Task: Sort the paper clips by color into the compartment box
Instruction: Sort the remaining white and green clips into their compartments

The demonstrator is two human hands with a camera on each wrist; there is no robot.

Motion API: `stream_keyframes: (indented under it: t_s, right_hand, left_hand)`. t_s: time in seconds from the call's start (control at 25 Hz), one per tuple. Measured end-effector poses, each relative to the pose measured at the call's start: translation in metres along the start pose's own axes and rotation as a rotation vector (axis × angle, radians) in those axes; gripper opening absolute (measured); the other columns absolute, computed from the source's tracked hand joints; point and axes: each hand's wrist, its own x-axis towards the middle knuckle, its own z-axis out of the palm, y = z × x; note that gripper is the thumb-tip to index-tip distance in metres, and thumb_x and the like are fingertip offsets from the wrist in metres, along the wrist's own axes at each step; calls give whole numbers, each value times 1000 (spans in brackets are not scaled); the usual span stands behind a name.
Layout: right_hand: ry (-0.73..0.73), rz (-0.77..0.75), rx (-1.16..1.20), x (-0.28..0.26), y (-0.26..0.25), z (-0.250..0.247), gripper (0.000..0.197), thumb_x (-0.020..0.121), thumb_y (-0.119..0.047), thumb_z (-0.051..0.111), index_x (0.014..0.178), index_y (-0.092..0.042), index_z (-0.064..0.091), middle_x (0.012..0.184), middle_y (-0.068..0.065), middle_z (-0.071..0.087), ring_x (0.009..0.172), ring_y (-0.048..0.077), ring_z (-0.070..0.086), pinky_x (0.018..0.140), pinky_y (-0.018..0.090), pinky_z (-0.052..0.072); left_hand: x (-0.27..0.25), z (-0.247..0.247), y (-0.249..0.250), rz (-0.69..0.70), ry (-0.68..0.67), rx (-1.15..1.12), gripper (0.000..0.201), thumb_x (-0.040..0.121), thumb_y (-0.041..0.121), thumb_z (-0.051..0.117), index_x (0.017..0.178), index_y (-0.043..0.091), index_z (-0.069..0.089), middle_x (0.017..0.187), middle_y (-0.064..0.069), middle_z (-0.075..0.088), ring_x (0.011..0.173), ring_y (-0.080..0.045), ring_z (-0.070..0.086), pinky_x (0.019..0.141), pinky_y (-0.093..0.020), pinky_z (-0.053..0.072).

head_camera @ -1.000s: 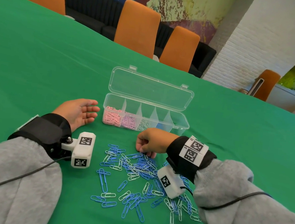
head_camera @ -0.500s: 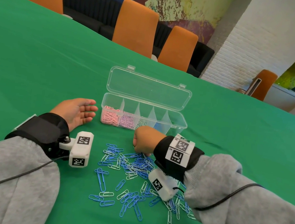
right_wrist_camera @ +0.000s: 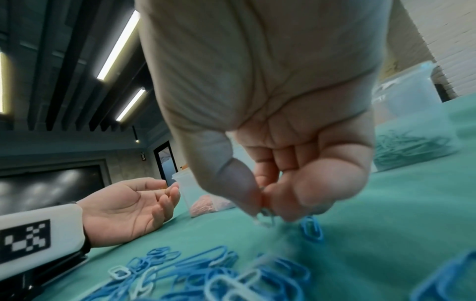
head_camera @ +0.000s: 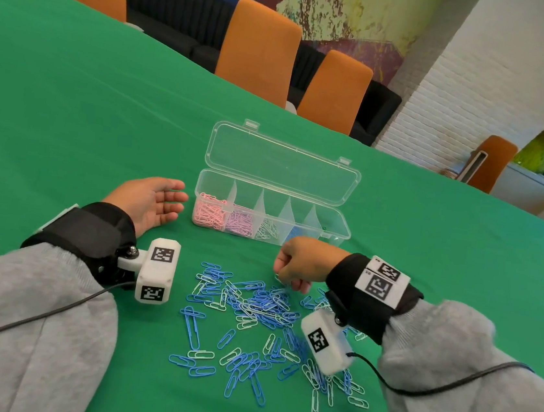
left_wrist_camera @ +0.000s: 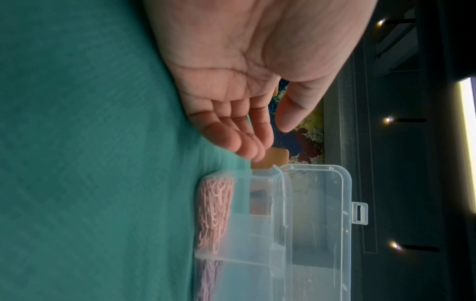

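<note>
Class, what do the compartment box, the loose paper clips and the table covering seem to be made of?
Compartment box: clear, glossy plastic, since its contents show through the walls. Paper clips: probably coated wire, thin bent loops in solid blue and white. Table covering: matte green, apparently fabric, with faint creases and no shine.

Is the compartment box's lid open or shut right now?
Open. The compartment box has its clear lid swung up and back behind the compartments, leaving the tops uncovered; the left wrist view also shows the lid standing clear.
</note>
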Motion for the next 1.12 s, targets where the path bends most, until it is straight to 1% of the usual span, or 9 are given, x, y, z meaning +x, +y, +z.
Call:
stream_keyframes:
  t_s: [0.12, 0.2, 0.4, 0.48, 0.6, 0.76, 0.92, 1.04, 1.12]
  right_hand:
    - [-32, 16, 10, 2, 4, 8, 12, 85, -1, 52, 78, -9, 57, 66, 5, 60, 52, 15, 56, 67, 31, 56]
    - [-39, 1, 9, 0, 6, 10, 7, 87, -3, 54, 87, -8, 58, 70, 5, 60, 53, 15, 57, 69, 31, 56]
    - [31, -121, -127, -6, 9, 13, 12, 86, -9, 62, 91, -14, 53, 73, -5, 54, 57, 16, 56, 58, 23, 48]
    - [85, -159, -184, -7, 8, 17, 10, 86, -9, 62, 89, -15, 54, 69, -9, 48, 57, 11, 50, 54, 16, 42]
    - [118, -186, -228, -5, 7, 19, 10, 84, -8, 60, 88, -16, 55, 68, -12, 46, 66, 14, 49, 51, 12, 35]
    - [112, -183, -214, -4, 9, 19, 11, 84, -6, 59, 88, -15, 55, 68, -11, 45, 57, 2, 42, 50, 12, 33]
    - [105, -187, -234, -6, 9, 21, 8, 85, -12, 61, 90, -15, 55, 71, -8, 46, 62, 11, 46, 52, 17, 35]
    - [113, -203, -278, -6, 8, 24, 8, 84, -10, 59, 92, -14, 57, 82, 1, 52, 77, 20, 48, 65, 23, 37]
    - [108, -201, -260, -6, 9, 24, 9, 85, -9, 59, 92, -14, 57, 83, 1, 52, 74, 19, 49, 65, 24, 38]
  left_hand:
    - [-1, 0, 0, 2, 3, 5, 17, 98, 15, 41, 91, 11, 56, 62, 2, 62, 42, -4, 55, 42, -14, 46]
    - [0, 0, 0, 5, 3, 9, 17, 98, 15, 41, 91, 11, 56, 64, 1, 62, 43, -4, 55, 42, -14, 46]
    - [1, 0, -1, 3, 0, 6, 16, 97, 15, 42, 91, 11, 56, 68, -1, 60, 43, -5, 56, 42, -14, 46]
    - [1, -1, -1, 6, -1, 12, 16, 97, 15, 42, 91, 11, 56, 72, -2, 59, 43, -5, 56, 42, -14, 46]
    - [1, -1, -1, 6, -6, 18, 16, 98, 15, 41, 93, 11, 55, 77, -3, 57, 43, -4, 56, 42, -14, 46]
    - [0, -1, 0, 5, -9, 18, 16, 98, 15, 41, 93, 10, 55, 79, -4, 56, 43, -4, 56, 42, -14, 46]
    - [0, -1, 0, 4, -4, 19, 16, 98, 15, 41, 92, 10, 55, 74, -3, 59, 43, -4, 56, 42, -14, 46]
    - [1, -1, 0, -2, 3, 8, 17, 98, 15, 41, 91, 11, 56, 58, 3, 64, 42, -4, 56, 41, -13, 46]
    - [1, -1, 0, -1, 5, 6, 17, 97, 15, 41, 91, 10, 56, 55, 4, 63, 42, -4, 56, 41, -13, 46]
